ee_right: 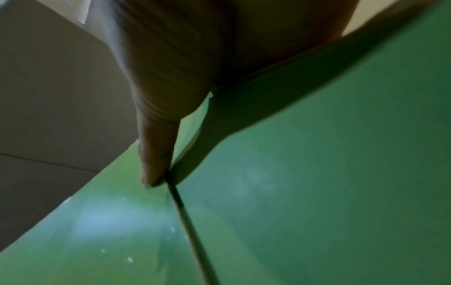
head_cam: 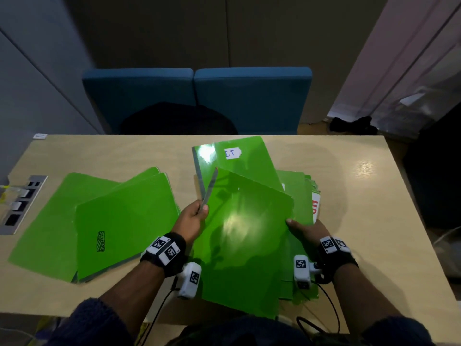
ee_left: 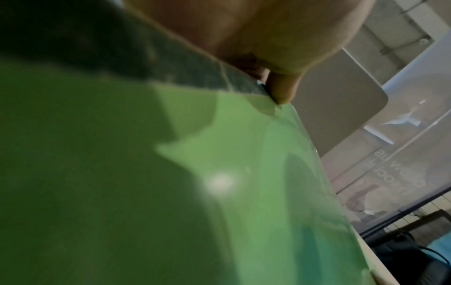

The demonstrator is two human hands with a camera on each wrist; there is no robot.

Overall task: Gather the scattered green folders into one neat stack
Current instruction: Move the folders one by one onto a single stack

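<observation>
Both hands — left hand (head_cam: 192,217), right hand (head_cam: 305,229) — pinch, seemingly, top folder (head_cam: 244,236) edges.

Both forearms reach forward from dark blue sleeves (head_cam: 92,318), each wrist wearing a black band (head_cam: 163,255) with white marker blocks. The left hand (head_cam: 190,219) is turned on edge, thumb and fingers pinching the left edge of a green folder (head_cam: 239,236) held up off the pile. The right hand (head_cam: 305,228) grips the same folder's right edge, thumb (ee_right: 156,154) pressed on top, the other fingers hidden beneath it.
</observation>
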